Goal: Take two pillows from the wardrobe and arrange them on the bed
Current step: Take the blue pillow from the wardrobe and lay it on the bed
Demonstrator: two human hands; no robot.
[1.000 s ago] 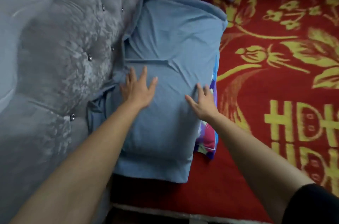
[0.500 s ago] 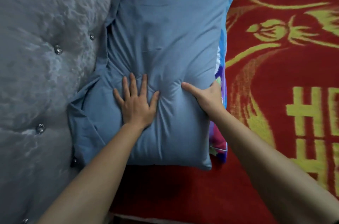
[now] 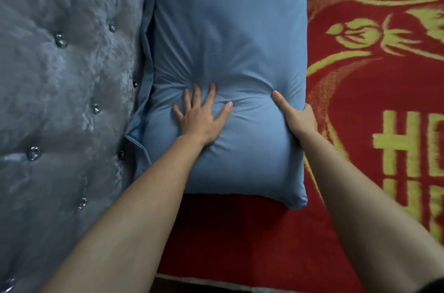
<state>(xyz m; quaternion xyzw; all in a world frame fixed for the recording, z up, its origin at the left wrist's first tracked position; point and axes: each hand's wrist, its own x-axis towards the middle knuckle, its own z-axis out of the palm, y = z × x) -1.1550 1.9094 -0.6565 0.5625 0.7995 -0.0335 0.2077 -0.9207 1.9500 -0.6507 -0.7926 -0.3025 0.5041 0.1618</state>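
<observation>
A blue pillow [image 3: 230, 35] lies on the red and yellow bedspread [image 3: 374, 91], its left edge against the grey tufted headboard [image 3: 67, 81]. My left hand [image 3: 201, 115] lies flat on the pillow's middle with fingers spread, pressing a dent into it. My right hand [image 3: 298, 117] clasps the pillow's right edge, thumb on top and fingers wrapped round the side. The second, colourful pillow seen earlier under the blue one is hidden.
The headboard with its shiny buttons fills the left side. The patterned bedspread stretches to the right. The bed's near edge [image 3: 216, 284] runs along the bottom of the view.
My view has closed in on the pillow. My right hand has gone from resting on top to clasping the right edge. The colourful pillow underneath no longer shows.
</observation>
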